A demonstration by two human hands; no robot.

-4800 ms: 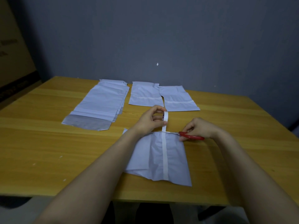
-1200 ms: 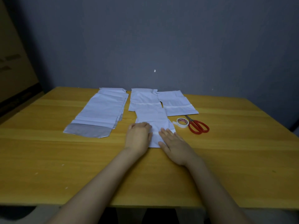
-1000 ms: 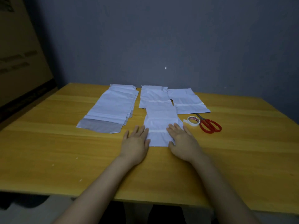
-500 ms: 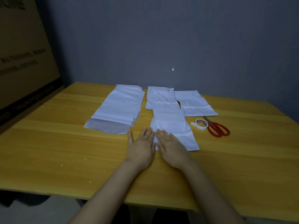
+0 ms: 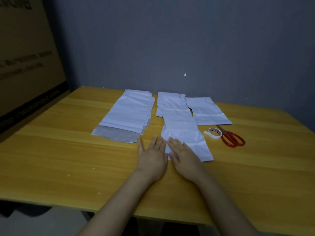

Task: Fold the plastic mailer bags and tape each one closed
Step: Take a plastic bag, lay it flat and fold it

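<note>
A folded white mailer bag (image 5: 189, 138) with a tape strip across it lies in the middle of the table. My right hand (image 5: 183, 155) lies flat on its near left corner, fingers straight. My left hand (image 5: 153, 155) rests flat on the wood just left of the bag, fingers spread. Two more folded, taped bags (image 5: 171, 105) (image 5: 207, 112) lie behind it. A stack of unfolded white mailers (image 5: 129, 114) with a grey flap sits at the left. A roll of white tape (image 5: 215, 133) and red-handled scissors (image 5: 231, 138) lie to the right.
The wooden table (image 5: 68, 150) stands against a grey wall. A large cardboard box (image 5: 25, 62) stands at the left edge. A few white specks lie on the near left of the table.
The scissors and tape were put down at the right. The taped bag was slid away to the row of folded bags. Both hands came flat and drew together at its near left corner.
</note>
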